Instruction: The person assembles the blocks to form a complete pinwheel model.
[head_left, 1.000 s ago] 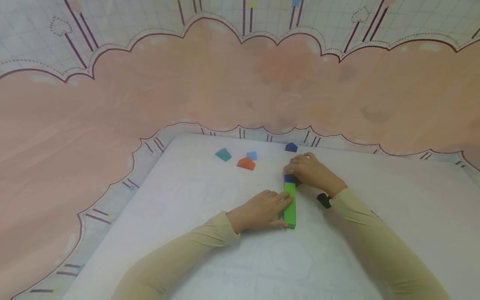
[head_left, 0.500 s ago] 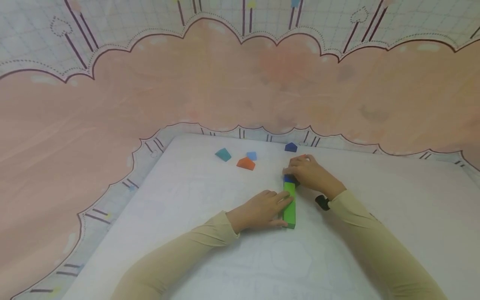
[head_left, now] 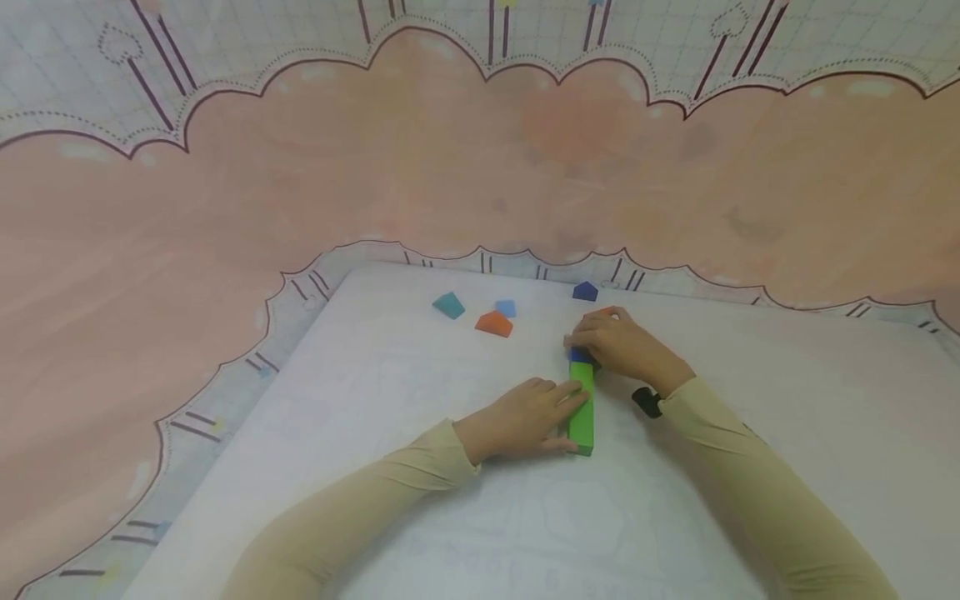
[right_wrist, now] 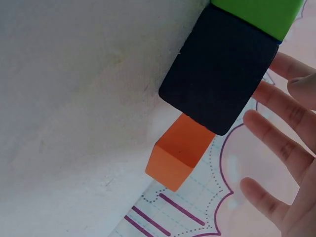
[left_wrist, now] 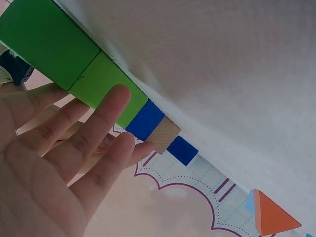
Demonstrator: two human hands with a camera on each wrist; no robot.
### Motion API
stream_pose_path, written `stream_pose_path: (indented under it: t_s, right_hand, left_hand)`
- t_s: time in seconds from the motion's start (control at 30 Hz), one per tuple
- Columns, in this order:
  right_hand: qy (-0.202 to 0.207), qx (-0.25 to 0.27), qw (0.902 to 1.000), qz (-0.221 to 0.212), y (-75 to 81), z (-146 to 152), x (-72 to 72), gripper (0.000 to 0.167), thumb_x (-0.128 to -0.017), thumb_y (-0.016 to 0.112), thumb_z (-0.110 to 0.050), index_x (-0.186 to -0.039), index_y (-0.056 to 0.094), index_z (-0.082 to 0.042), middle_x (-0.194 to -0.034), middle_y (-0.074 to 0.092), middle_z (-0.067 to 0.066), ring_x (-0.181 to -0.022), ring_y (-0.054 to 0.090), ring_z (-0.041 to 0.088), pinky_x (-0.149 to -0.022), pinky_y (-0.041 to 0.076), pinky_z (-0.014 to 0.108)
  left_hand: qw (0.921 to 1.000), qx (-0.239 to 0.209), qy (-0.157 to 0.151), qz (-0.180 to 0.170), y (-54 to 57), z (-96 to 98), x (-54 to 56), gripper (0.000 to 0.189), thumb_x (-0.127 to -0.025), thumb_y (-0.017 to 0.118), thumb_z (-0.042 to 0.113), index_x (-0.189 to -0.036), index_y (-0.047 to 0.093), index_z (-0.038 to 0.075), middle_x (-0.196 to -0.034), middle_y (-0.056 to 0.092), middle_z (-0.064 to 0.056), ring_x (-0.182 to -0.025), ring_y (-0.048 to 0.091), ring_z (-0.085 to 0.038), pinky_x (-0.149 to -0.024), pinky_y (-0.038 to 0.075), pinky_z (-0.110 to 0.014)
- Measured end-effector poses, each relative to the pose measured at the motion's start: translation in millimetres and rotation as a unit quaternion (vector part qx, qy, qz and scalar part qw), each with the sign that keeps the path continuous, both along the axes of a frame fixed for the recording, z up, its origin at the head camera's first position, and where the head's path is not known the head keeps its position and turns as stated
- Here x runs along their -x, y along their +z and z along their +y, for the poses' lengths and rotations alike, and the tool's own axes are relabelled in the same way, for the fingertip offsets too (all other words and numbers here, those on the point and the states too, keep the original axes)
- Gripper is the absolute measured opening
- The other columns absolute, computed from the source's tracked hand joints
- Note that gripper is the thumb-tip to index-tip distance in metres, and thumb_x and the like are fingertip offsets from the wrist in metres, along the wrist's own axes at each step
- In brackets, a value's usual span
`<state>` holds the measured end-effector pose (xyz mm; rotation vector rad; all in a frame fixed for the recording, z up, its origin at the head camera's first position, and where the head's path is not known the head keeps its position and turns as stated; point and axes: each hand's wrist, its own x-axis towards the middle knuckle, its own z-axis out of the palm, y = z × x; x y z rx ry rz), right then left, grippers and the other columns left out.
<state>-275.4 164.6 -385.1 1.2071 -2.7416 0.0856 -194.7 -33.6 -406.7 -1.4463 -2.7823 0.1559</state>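
A row of blocks stands on the white table (head_left: 450,517). In the left wrist view it runs from a dark green block (left_wrist: 47,42) through a light green block (left_wrist: 106,84) and a blue block (left_wrist: 145,120) to a plain wooden block (left_wrist: 164,134). My left hand (head_left: 521,418) lies along the row, its straight fingers resting on the green part. My right hand (head_left: 626,346) arches over the far end with spread, fairly straight fingers, one fingertip right at the wooden block. In the right wrist view a dark block (right_wrist: 219,69) stands beside those fingers, with an orange block (right_wrist: 180,153) past it.
Left of the row at the back lie a teal piece (head_left: 449,306), a light blue piece (head_left: 506,308) and another orange piece (head_left: 495,324). A dark blue pentagonal piece (head_left: 585,292) sits near the far table edge. Patterned fabric (head_left: 375,167) rises behind the table.
My right hand has drawn back slightly, and orange now shows beyond its fingers. My left hand keeps its place on the green part, and the loose pieces stay put.
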Motion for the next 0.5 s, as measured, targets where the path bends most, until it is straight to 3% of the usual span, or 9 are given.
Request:
stream_pose_path:
  t_s: [0.13,0.5]
  right_hand:
    - [-0.01,0.005,0.9997,-0.02,2.0,0.4,0.5,0.028,-0.091,0.053,-0.002,-0.11,0.07,-0.016,-0.107,0.071,0.001,-0.109,0.061,0.023,-0.095,0.042,0.057]
    - [-0.013,-0.002,0.9998,-0.013,0.3,8.3,4.5,0.024,-0.089,0.057,-0.002,-0.101,0.073,-0.015,-0.104,0.071,-0.001,-0.114,0.06,0.023,-0.091,0.043,0.056]
  left_hand:
    - [1.0,0.0,0.003,-0.005,-0.1,0.7,1.3,0.071,-0.092,0.042,0.059,-0.147,0.032,0.015,-0.148,0.039,-0.005,-0.122,0.051,-0.017,-0.105,0.04,-0.031]
    - [1.0,-0.007,-0.001,-0.006,-1.3,0.0,1.2,0.071,-0.092,0.043,0.059,-0.146,0.033,0.013,-0.148,0.04,-0.006,-0.122,0.051,-0.018,-0.105,0.04,-0.031]
